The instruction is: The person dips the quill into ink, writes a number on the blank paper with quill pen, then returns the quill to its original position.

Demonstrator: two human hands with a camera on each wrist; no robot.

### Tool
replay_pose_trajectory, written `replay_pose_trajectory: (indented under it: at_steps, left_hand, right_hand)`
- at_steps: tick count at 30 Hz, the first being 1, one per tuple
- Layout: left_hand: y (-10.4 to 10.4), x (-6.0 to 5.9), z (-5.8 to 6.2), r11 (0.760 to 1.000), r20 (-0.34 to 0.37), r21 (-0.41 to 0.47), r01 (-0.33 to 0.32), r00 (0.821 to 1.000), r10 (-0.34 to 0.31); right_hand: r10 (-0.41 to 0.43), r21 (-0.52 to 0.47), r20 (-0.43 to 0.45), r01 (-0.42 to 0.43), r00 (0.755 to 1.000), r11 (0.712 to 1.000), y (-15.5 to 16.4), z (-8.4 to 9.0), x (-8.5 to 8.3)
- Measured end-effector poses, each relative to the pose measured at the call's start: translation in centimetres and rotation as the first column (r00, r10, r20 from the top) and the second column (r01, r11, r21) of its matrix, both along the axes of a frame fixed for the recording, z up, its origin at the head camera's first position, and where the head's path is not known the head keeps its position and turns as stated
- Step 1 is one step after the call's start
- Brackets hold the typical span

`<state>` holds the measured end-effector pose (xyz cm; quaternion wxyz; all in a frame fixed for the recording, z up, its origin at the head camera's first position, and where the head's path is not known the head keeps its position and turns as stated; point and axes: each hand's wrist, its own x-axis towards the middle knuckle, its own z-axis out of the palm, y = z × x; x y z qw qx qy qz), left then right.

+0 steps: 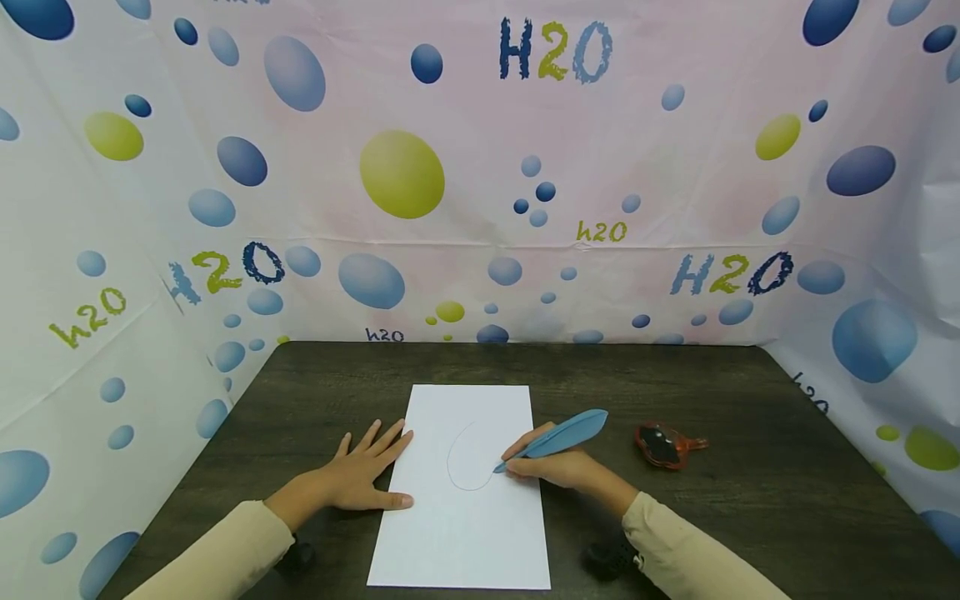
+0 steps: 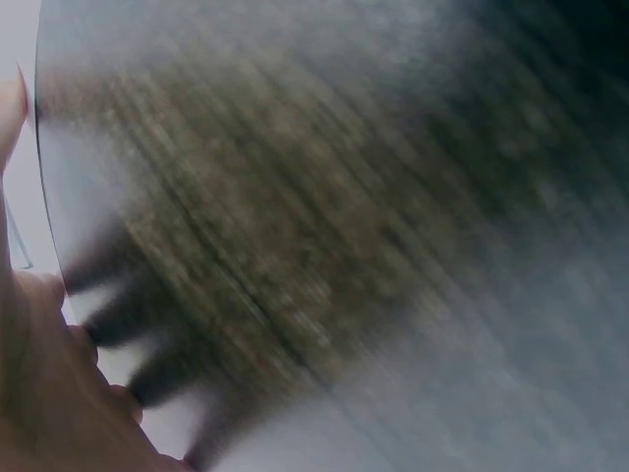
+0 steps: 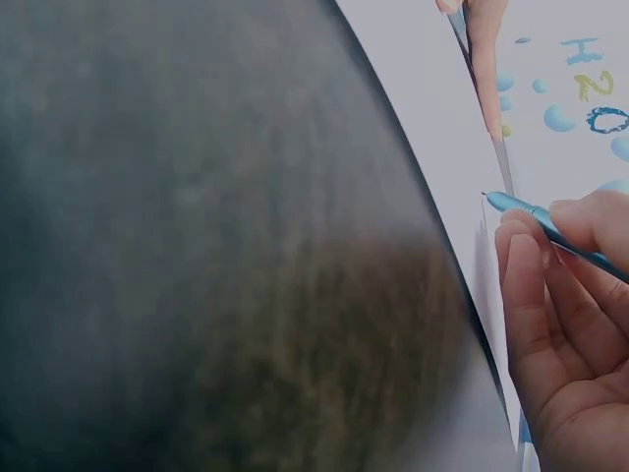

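A white sheet of paper (image 1: 457, 542) lies on the dark wooden table, carrying a thin curved line like an unclosed oval. My right hand (image 1: 555, 465) pinches a blue feather pen (image 1: 566, 433) between thumb and fingers, its tip at the lower right end of the line. In the right wrist view the slim blue barrel of the pen (image 3: 536, 211) shows, its dark point at the paper. With fingers spread, my left hand (image 1: 352, 477) rests flat at the sheet's left edge, thumb and fingertips on the paper. Only part of the left hand (image 2: 49, 383) appears in the left wrist view.
To the right of the paper, a pair of orange-framed sunglasses with dark lenses (image 1: 663, 445) lies on the table (image 1: 720, 533). Behind and along both sides hangs a white curtain (image 1: 480, 117) printed with bubbles and H2O lettering.
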<state>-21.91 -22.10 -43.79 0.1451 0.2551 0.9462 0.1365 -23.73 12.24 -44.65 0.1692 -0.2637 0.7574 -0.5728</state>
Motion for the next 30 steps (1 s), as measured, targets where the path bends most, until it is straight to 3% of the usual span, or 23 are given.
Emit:
replay_pose_trajectory:
  at_steps: [6,14,30]
  left_hand:
    - [0.1,0.1,0.2,1.0,0.002,0.002,-0.001,1.0,0.001]
    - [0.1,0.0,0.3,1.0,0.006,0.003,-0.004,1.0,0.004]
    - [0.0,0.1,0.2,1.0,0.012,0.001,0.0,1.0,0.0]
  right_hand:
    - [-0.057,0.056,-0.03,0.058,0.998,0.997,0.1,-0.3,-0.6]
    - [-0.114,0.067,0.029,0.112,0.993,0.991,-0.3,-0.3,-1.6]
    - [-0.109,0.023,0.026,0.108,0.994,0.994,-2.0,-0.7,-2.2]
